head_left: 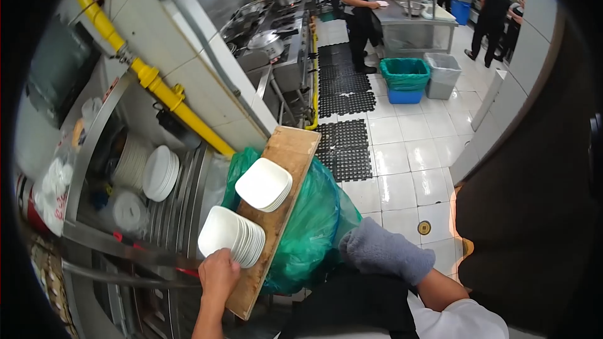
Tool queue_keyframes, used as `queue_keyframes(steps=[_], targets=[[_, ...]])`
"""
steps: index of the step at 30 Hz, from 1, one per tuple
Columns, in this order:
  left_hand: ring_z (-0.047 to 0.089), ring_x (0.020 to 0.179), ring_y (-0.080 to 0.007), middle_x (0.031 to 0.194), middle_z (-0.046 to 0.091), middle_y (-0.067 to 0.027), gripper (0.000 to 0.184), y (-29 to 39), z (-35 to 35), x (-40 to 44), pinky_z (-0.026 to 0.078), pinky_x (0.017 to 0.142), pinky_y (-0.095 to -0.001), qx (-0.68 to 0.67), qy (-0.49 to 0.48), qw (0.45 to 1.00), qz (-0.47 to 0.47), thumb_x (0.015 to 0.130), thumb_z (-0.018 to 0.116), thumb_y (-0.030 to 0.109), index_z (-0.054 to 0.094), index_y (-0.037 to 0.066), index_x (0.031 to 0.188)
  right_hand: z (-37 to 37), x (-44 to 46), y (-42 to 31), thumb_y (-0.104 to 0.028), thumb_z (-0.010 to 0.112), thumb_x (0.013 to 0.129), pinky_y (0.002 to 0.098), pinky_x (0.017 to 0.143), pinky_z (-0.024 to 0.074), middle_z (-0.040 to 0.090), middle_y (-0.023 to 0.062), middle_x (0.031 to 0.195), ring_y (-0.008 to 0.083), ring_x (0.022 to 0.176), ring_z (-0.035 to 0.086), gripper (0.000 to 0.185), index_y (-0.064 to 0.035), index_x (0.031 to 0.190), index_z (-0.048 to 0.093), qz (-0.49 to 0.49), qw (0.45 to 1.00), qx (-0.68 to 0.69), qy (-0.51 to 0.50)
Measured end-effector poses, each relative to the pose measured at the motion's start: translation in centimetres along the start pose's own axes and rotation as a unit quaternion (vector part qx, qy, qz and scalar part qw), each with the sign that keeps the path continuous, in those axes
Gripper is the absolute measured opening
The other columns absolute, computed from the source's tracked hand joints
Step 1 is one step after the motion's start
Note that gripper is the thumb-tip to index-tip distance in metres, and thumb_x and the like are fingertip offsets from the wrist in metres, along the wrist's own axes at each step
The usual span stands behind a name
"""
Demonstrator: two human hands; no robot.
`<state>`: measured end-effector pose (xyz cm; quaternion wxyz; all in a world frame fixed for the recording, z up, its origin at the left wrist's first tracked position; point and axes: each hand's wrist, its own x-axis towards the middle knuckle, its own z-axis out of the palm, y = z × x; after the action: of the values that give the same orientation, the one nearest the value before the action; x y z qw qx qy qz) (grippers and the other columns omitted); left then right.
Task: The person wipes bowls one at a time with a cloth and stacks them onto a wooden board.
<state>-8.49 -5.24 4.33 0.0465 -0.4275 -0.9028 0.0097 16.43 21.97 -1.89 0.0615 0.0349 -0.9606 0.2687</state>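
Observation:
A tall stack of white square bowls (242, 238) leans over on a wooden board (286, 147), its rims fanned toward the right. My left hand (220, 273) is closed on the near edge of that stack, with the fingertips partly hidden. Farther up the board sits a shorter stack of white square bowls (264, 183). A grey cloth (383, 251) is wrapped around my right hand, covering it down to the wrist. That hand is held to the right of the board, in front of my dark apron, apart from the bowls.
Under the board is a green bag-lined bin (308, 226). At left, a metal rack (169, 213) holds stacked white plates (160, 172). A yellow pipe (166, 94) runs along the tiled wall. Several people work beyond, near a stove (282, 37), lined bins (405, 78) and black floor mats (345, 147).

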Motion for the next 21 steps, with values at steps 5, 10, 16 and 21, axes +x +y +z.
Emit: queue_keyframes(steps=[5, 10, 16, 21], targets=[[0.063, 0.089, -0.0395, 0.091, 0.065, -0.0202, 0.029, -0.6, -0.6, 0.9, 0.051, 0.08, -0.048, -0.075, -0.025, 0.997, 0.003, 0.077, 0.066, 0.014, 0.067, 0.001, 0.103, -4.2, -1.3, -3.9, -0.018, 0.065, 0.079, 0.0404, 0.088, 0.0458, 0.068, 0.011, 0.082, 0.0306, 0.077, 0.064, 0.014, -0.0072, 0.088, 0.066, 0.165, 0.966, 0.095, 0.173], [0.06, 0.098, -0.04, 0.102, 0.062, -0.0217, 0.043, -1.1, -0.3, 2.3, 0.049, 0.087, -0.047, -0.084, -0.12, 0.989, -0.015, 0.082, 0.071, 0.022, 0.066, 0.0, 0.119, -6.4, -1.3, -2.7, -0.025, 0.074, 0.077, 0.039, 0.096, 0.0412, 0.067, 0.0135, 0.096, 0.0301, 0.085, 0.063, 0.028, -0.0071, 0.096, 0.064, 0.205, 0.976, 0.063, 0.032], [0.061, 0.096, -0.0385, 0.098, 0.061, -0.02, 0.047, -1.4, -0.2, 2.3, 0.049, 0.084, -0.0456, -0.09, -0.136, 0.987, 0.0, 0.086, 0.071, 0.026, 0.064, 0.0, 0.124, -7.7, -0.6, -3.3, -0.025, 0.085, 0.067, 0.0357, 0.088, 0.0465, 0.064, 0.0073, 0.102, 0.0266, 0.086, 0.058, 0.049, -0.0148, 0.11, 0.064, 0.357, 0.908, 0.201, -0.087], [0.061, 0.1, -0.0382, 0.106, 0.062, -0.02, 0.043, -2.3, -0.4, 1.9, 0.049, 0.088, -0.0439, -0.147, -0.126, 0.98, -0.035, 0.086, 0.07, 0.02, 0.064, -0.003, 0.121, -10.4, -1.5, -4.8, -0.019, 0.078, 0.073, 0.0453, 0.084, 0.0501, 0.067, 0.0022, 0.103, 0.0222, 0.094, 0.064, 0.063, -0.0259, 0.132, 0.056, 0.214, 0.953, 0.162, 0.138]])
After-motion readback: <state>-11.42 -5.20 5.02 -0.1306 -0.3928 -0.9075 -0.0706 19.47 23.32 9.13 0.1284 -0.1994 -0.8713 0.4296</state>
